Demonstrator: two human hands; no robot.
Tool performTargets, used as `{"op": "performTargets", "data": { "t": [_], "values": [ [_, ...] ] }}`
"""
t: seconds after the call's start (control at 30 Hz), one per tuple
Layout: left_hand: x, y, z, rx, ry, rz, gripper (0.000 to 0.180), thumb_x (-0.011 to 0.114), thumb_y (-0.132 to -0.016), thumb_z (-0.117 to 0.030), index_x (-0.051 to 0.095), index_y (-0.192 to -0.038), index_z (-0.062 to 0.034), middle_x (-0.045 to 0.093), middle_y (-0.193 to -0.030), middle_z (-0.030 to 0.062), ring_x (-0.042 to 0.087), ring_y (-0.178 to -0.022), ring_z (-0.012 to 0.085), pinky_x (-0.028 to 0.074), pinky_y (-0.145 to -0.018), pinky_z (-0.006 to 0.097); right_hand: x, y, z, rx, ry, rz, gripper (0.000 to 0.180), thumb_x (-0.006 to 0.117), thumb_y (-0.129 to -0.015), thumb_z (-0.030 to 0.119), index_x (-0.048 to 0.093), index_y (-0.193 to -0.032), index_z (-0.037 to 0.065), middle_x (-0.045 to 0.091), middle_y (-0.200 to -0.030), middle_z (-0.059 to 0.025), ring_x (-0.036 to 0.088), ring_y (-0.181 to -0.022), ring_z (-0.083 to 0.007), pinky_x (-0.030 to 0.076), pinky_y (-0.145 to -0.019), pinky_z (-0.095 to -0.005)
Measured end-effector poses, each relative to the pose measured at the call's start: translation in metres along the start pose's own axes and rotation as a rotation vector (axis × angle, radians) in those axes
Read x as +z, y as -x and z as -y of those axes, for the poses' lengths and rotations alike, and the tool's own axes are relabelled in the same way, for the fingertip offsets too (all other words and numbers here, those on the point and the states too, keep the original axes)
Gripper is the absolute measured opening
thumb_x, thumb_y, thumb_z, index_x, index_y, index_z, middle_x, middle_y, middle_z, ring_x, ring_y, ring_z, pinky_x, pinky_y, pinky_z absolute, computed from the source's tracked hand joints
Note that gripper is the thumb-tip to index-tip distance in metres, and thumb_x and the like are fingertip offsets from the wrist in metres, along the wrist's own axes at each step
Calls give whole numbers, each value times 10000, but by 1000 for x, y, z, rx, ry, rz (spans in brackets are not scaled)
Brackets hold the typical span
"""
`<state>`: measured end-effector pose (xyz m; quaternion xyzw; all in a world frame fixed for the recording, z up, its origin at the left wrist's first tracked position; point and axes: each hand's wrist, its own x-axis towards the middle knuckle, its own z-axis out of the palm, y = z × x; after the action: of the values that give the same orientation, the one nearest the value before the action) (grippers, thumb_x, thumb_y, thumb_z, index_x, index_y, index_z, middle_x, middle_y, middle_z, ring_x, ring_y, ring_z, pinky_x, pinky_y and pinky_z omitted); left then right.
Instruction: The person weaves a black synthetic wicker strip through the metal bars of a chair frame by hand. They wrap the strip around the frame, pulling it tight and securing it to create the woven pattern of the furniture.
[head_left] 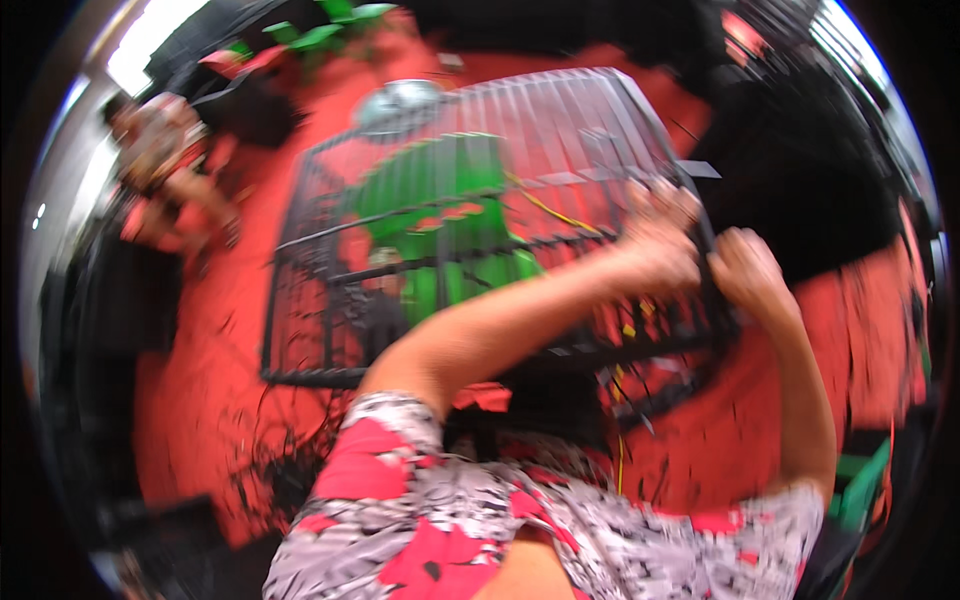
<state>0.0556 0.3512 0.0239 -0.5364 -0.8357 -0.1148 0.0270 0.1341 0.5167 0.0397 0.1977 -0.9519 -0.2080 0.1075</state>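
A large black frame with many parallel bars or strips (pixel 560 105) lies tilted in front of me. Both my hands are at its right side. My left hand (pixel 655 240) reaches across the frame, its fingers curled near the right edge; motion blurs them. Just outside that edge, my right hand (pixel 750 270) is closed like a fist against the rim. What either hand grips is hidden. A pale strip end (pixel 700 168) sticks out past the frame above my hands. Along the bars runs a thin yellow cord (pixel 555 208).
A green plastic chair (pixel 440 190) shows through the bars. Behind the frame is a round pale object (pixel 400 105). Another person (pixel 165 150) sits at the far left. Loose dark strands (pixel 280 475) litter the red floor (pixel 190 400). A big black object (pixel 800 170) stands at right.
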Motion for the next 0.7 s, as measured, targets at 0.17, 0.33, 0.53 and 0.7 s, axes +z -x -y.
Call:
{"op": "performTargets", "data": {
  "t": [0.17, 0.33, 0.53, 0.7],
  "values": [
    [10, -5, -4, 5, 355, -45, 394, 557, -655, -329, 654, -995, -155, 195, -1404, 189, 77, -1289, 468, 43, -940, 697, 2, 15, 0, 73, -161, -258, 101, 587, -662, 85, 499, -615, 64, 495, -707, -97, 501, -653, -275, 411, -532, -402],
    [0, 8, 7, -135, 458, 87, 349, 573, -655, -270, 670, -967, -145, 184, -1411, 190, 39, -1303, 466, -3, -965, 678, -26, -29, 5, 376, -676, 336, 146, 605, -662, 88, 540, -565, 0, 529, -596, -129, 522, -597, -313, 414, -530, -413],
    [59, -41, -6, -153, 308, -164, 330, 628, -609, -308, 673, -876, -119, 414, -1211, 159, 286, -1180, 408, 222, -881, 605, -1, 11, -14, -184, -355, -141, 68, 523, -679, 144, 523, -633, 94, 482, -674, -85, 478, -685, -270, 391, -646, -370],
    [32, -15, 26, -124, 476, -145, 245, 627, -690, -329, 705, -816, -134, 465, -1236, 79, 374, -1136, 285, 299, -958, 395, -17, -21, -5, 349, -788, 267, 221, 563, -710, 175, 525, -626, -25, 427, -486, -96, 370, -450, -187, 353, -452, -335]
  ]
}}
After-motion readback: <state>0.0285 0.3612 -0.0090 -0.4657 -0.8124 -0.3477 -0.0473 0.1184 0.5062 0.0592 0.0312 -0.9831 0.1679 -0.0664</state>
